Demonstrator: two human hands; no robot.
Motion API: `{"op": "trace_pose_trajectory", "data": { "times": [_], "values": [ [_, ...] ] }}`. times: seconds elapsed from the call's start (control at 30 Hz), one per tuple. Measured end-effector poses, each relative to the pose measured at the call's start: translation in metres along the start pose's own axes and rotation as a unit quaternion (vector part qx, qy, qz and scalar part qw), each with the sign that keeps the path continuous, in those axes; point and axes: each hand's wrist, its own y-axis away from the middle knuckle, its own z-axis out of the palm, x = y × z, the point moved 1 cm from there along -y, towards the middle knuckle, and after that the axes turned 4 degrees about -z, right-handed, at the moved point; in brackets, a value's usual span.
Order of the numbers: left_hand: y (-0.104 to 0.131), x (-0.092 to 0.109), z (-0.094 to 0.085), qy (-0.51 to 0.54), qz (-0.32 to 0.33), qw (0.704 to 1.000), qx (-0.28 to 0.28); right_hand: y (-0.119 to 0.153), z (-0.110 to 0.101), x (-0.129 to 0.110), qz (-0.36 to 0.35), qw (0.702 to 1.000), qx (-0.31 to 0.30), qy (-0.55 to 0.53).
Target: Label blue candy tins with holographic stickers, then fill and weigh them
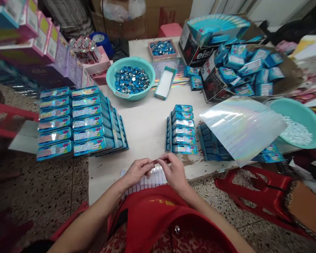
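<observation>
My left hand (pixel 137 171) and my right hand (pixel 175 172) meet at the table's front edge, fingertips pinched close together. Whatever sits between them is too small to make out. Just beneath lies a shiny sheet cut into narrow strips (pixel 153 179), partly covered by my hands and the red apron (pixel 155 207). Beyond my right hand stands a short stack of blue packs with shiny labels (pixel 184 131). A larger block of similar blue packs (pixel 88 123) rises on the left.
A turquoise basin (pixel 133 96) holds blue and silver round pieces; beside it lies an open blue box (pixel 165 83). Cartons of blue packs (pixel 213 82) fill the back right. A shimmering sheet (pixel 242 123) overlaps packs and a second basin (pixel 314 123). Red stools (pixel 268 181) flank the table.
</observation>
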Motion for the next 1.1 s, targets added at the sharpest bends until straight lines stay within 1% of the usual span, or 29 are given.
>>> {"op": "trace_pose_trajectory", "data": {
  "times": [0.07, 0.13, 0.23, 0.3, 0.33, 0.4, 0.47, 0.5, 0.57, 0.6, 0.67, 0.73, 0.77, 0.8, 0.83, 0.87, 0.9, 0.93, 0.97, 1.03, 1.07, 1.1],
  "values": [
    [-0.014, 0.034, -0.001, -0.025, 0.024, 0.999, 0.025, -0.017, -0.018, -0.008, -0.016, 0.996, 0.083, 0.025],
    [-0.035, 0.070, -0.007, -0.061, 0.074, 0.995, 0.040, -0.038, -0.038, -0.012, -0.034, 0.986, 0.155, 0.050],
    [-0.076, 0.117, -0.016, -0.065, 0.147, 0.987, 0.020, -0.079, -0.066, -0.009, -0.047, 0.967, 0.235, 0.082],
    [-0.104, 0.138, -0.019, -0.057, 0.175, 0.983, 0.002, -0.107, -0.080, 0.001, -0.023, 0.962, 0.259, 0.087],
    [-0.117, 0.144, -0.020, -0.058, 0.179, 0.982, 0.006, -0.120, -0.084, 0.007, -0.001, 0.961, 0.265, 0.084],
    [-0.140, 0.151, -0.020, -0.066, 0.165, 0.984, 0.028, -0.143, -0.088, 0.022, 0.051, 0.960, 0.268, 0.066],
    [-0.159, 0.151, -0.018, -0.053, 0.135, 0.988, 0.048, -0.157, -0.087, 0.035, 0.093, 0.958, 0.264, 0.058],
    [-0.167, 0.149, -0.017, -0.035, 0.124, 0.990, 0.049, -0.161, -0.086, 0.040, 0.105, 0.958, 0.260, 0.060],
    [-0.179, 0.141, -0.015, 0.009, 0.117, 0.992, 0.041, -0.165, -0.085, 0.046, 0.122, 0.956, 0.256, 0.068],
    [-0.183, 0.135, -0.014, 0.021, 0.110, 0.993, 0.046, -0.165, -0.085, 0.047, 0.132, 0.954, 0.261, 0.070],
    [-0.187, 0.121, -0.011, 0.015, 0.079, 0.994, 0.078, -0.163, -0.086, 0.049, 0.154, 0.948, 0.273, 0.054],
    [-0.187, 0.106, -0.005, -0.006, 0.056, 0.988, 0.144, -0.161, -0.087, 0.050, 0.165, 0.947, 0.274, 0.022],
    [-0.186, 0.100, 0.000, -0.012, 0.068, 0.980, 0.184, -0.161, -0.087, 0.050, 0.162, 0.949, 0.270, 0.015],
    [-0.183, 0.096, 0.005, -0.016, 0.097, 0.971, 0.218, -0.161, -0.087, 0.051, 0.152, 0.952, 0.265, 0.020],
    [-0.180, 0.093, 0.011, -0.023, 0.134, 0.961, 0.239, -0.162, -0.086, 0.052, 0.139, 0.954, 0.262, 0.038],
    [-0.176, 0.091, 0.017, -0.042, 0.164, 0.954, 0.247, -0.163, -0.086, 0.053, 0.127, 0.955, 0.260, 0.063],
    [-0.172, 0.089, 0.022, -0.071, 0.176, 0.953, 0.235, -0.165, -0.086, 0.054, 0.119, 0.954, 0.258, 0.092],
    [-0.168, 0.086, 0.025, -0.109, 0.165, 0.959, 0.205, -0.166, -0.087, 0.054, 0.117, 0.952, 0.257, 0.117],
    [-0.162, 0.083, 0.025, -0.152, 0.140, 0.963, 0.171, -0.167, -0.088, 0.054, 0.119, 0.950, 0.255, 0.136],
    [-0.145, 0.070, 0.016, -0.224, 0.085, 0.962, 0.130, -0.162, -0.090, 0.048, 0.113, 0.946, 0.258, 0.162],
    [-0.133, 0.059, 0.008, -0.248, 0.069, 0.958, 0.124, -0.155, -0.089, 0.043, 0.086, 0.946, 0.262, 0.172],
    [-0.119, 0.046, -0.002, -0.268, 0.056, 0.954, 0.124, -0.145, -0.087, 0.037, 0.040, 0.946, 0.268, 0.180]
  ]
}}
